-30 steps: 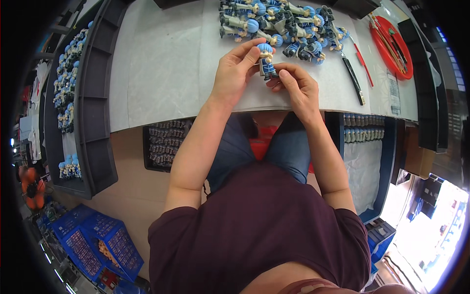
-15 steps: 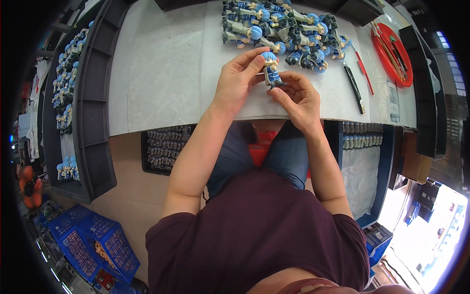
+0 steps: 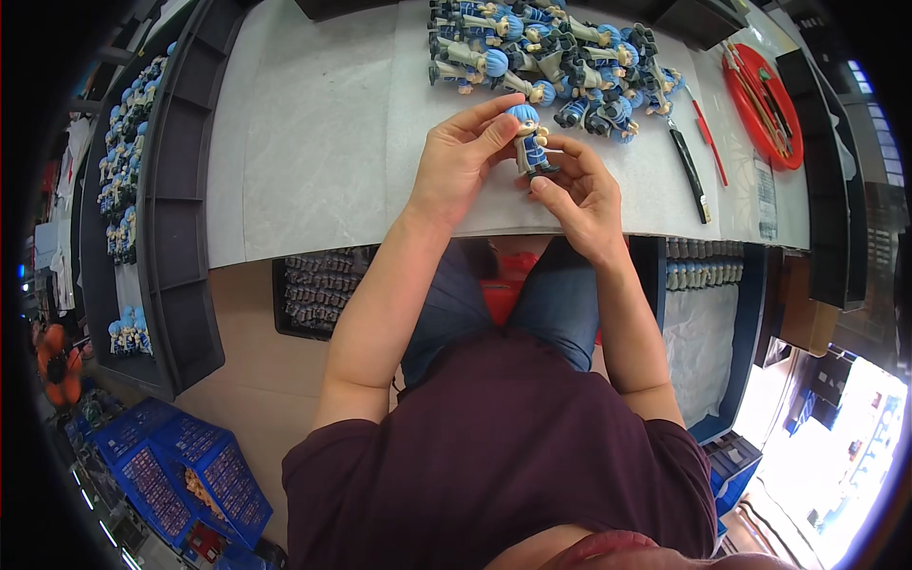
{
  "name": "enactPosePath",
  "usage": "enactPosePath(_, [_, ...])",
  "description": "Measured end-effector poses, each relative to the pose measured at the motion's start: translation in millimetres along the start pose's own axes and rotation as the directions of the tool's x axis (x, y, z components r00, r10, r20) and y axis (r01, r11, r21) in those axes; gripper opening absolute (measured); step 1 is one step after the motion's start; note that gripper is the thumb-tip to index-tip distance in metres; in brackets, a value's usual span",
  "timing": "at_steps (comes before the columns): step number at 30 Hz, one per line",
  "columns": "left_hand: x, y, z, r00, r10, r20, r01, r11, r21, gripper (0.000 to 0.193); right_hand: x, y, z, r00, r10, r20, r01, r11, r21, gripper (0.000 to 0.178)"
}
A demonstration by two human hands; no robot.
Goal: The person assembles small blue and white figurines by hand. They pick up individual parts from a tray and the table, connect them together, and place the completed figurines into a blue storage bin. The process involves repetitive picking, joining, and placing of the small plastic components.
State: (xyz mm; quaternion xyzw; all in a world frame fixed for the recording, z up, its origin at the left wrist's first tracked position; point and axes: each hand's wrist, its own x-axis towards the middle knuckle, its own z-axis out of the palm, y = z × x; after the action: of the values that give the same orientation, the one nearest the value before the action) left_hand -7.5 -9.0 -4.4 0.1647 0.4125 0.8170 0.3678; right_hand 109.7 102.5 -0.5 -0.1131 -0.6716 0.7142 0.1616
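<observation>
On my remote feed, left hand point(image 3: 452, 169) clamps blue-haired figurine point(image 3: 532, 152) headward, right hand point(image 3: 589, 198) pinches feet, long axis pointing toward table point(image 3: 318, 152) near edge.

A broad bench covered in pale grey sheeting point(image 3: 313, 142) stretched before me, above a smooth tan floor point(image 3: 249, 347). Blue plastic crates with latticed sides point(image 3: 236, 480) stood low on my left, near an orange, fan-like shape point(image 3: 61, 365). Harsh white light point(image 3: 841, 461) glared from my lower right; farther up that side shone a pale, barred, window-like strip point(image 3: 881, 123).
</observation>
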Motion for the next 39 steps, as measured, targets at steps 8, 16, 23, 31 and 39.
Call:
enactPosePath(8, [1.2,-1.7,-2.2,1.000,0.002,0.007,-0.002,1.000,-0.011,0.029,0.6,4.9,-0.3,1.000,0.008,0.002,-0.008,1.000,0.023,0.043])
enactPosePath(16, [0.0,-2.8,-2.0,0.999,-0.032,0.016,0.032,0.999,-0.009,0.029,-2.2,10.1,-2.4,0.999,-0.045,-0.021,0.046,0.999,0.014,0.040])
enactPosePath(23, [0.8,-0.2,1.3,0.998,-0.047,-0.032,0.048,0.999,0.025,0.030,0.8,5.3,0.1,0.999,-0.037,-0.033,0.039,0.997,0.061,0.037])
enactPosePath(31, [1.8,-1.2,2.1,1.000,-0.026,0.000,0.026,0.999,0.027,0.028,-0.6,0.7,-0.7,0.998,-0.052,-0.016,0.053,0.996,0.068,0.036])
enactPosePath(39, [0.0,-2.9,2.7,1.000,-0.020,0.012,0.020,1.000,0.017,0.027,-1.9,5.2,-1.4,0.998,-0.055,-0.041,0.058,0.996,0.064,0.036])
